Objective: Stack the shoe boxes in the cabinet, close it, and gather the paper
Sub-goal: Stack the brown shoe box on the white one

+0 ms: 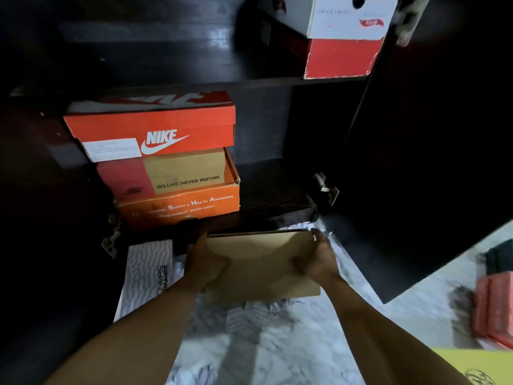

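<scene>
Brown shoe box (263,262) sits between both hands, left hand (204,262) and right hand (319,259) gripping its ends.

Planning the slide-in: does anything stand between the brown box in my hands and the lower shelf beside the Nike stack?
Nothing visible. The brown box faces bare lower shelf right of the Nike stack; the cabinet door stands open.
</scene>
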Tool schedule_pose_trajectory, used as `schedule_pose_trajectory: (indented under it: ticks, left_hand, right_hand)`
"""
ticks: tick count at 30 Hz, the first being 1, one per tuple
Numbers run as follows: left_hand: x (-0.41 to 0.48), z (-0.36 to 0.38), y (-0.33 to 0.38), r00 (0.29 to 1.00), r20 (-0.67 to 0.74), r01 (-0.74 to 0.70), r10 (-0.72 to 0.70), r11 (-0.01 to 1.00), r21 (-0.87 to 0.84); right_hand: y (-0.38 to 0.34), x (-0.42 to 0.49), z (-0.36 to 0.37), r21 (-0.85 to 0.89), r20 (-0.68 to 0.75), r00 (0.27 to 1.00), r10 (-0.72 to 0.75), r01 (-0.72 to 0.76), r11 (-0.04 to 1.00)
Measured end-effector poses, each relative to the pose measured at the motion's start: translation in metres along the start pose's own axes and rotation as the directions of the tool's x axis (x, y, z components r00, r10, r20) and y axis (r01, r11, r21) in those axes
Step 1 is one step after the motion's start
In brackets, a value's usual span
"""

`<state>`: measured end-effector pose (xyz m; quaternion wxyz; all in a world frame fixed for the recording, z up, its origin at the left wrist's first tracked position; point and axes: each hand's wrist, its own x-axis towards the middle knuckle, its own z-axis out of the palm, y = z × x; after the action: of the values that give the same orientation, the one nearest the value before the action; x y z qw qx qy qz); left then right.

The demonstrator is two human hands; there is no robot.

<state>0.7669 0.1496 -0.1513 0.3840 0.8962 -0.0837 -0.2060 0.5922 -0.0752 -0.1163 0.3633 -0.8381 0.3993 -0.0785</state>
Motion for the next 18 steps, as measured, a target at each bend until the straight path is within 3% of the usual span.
schedule_pose_trajectory:
  ticks: [8, 12, 18]
  left_hand:
    - [-0.075, 0.015, -0.005, 0.989, -0.147, -0.026, -0.005, 0.977, -0.213]
    - [-0.106, 0.025, -0.021, 0.986, -0.164, -0.027, 0.003, 0.99, -0.14]
    - [-0.123, 0.014, -0.018, 0.981, -0.191, 0.002, -0.02, 0.995, -0.095]
  right_hand:
    - [0.023, -0.081, -0.019, 0.278, -0.09, 0.992, 0.092, -0.064, 0.959]
    - [0.048, -0.119, -0.005, 0.357, -0.058, 0.988, 0.143, -0.113, 0.927]
    - [0.053, -0.134, -0.006, 0.387, -0.145, 0.972, 0.185, -0.116, 0.915]
